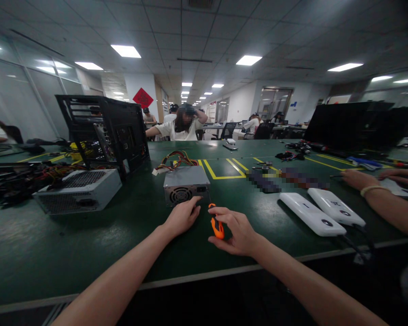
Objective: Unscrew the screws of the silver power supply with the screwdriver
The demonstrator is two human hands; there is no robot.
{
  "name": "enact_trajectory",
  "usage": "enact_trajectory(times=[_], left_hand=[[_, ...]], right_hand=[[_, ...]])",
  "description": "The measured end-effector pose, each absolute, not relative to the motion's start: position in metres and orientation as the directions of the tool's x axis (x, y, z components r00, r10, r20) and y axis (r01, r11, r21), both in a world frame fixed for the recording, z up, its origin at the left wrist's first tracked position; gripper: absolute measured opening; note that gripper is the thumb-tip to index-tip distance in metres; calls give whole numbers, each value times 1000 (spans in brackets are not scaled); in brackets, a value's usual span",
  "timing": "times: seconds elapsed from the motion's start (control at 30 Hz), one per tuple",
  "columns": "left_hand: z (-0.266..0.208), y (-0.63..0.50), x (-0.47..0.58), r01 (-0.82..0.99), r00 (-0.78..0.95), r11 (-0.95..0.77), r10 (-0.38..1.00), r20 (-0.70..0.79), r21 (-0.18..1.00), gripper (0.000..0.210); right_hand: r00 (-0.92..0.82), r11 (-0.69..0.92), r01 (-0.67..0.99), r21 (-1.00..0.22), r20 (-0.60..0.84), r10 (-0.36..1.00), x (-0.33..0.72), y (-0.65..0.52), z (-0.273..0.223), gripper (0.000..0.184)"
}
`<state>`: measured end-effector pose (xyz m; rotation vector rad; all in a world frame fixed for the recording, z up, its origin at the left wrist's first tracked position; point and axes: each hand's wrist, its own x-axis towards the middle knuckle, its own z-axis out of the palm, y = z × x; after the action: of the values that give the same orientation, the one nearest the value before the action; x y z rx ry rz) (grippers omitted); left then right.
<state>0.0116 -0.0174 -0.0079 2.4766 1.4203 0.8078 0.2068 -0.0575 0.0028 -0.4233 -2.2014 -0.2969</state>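
Observation:
A grey computer power supply [185, 179] stands on the green table in front of me, its fan grille and socket facing me. My left hand [183, 215] is against the lower right of that face, fingers bent and the fingertips touching it. An orange and black screwdriver [217, 226] is in my right hand [236, 231], fingers and thumb loosely around the handle. Its thin shaft points away from me to the right edge of the power supply; the tip is too small to make out. Coloured cables [180, 159] lie behind the unit.
To the left are a second power supply [85, 190], an open black computer case [105, 131] and tangled cables [17, 181]. Two white devices [311, 213] lie right, near a co-worker's hands [360, 181]. Dark monitors [350, 127] stand behind. Another person [185, 127] sits opposite.

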Motion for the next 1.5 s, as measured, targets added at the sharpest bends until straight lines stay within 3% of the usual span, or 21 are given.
enact_trajectory(times=[0.1,0.27,0.5,0.77,1.03,1.23,1.5], left_hand=[[-7,-18,12,740,401,-535,837,372,407,37],[-6,-19,11,724,413,-550,829,377,417,37],[-7,-18,11,728,398,-541,834,382,421,40],[-6,-19,12,710,407,-547,833,375,444,42],[-5,-19,12,725,401,-538,837,372,430,45],[-7,-18,11,714,404,-546,833,379,439,49],[-9,-17,11,725,395,-542,833,387,425,49]], right_hand=[[-614,913,402,66,759,215,207,-59,5,38],[-686,876,436,208,706,174,207,-62,9,32],[-574,919,387,73,800,178,206,-58,4,37],[-677,894,406,188,719,157,205,-62,10,35],[-611,914,397,81,767,197,205,-58,5,40],[-686,892,415,179,705,178,206,-63,10,35],[-607,924,380,53,768,206,207,-58,4,38]])
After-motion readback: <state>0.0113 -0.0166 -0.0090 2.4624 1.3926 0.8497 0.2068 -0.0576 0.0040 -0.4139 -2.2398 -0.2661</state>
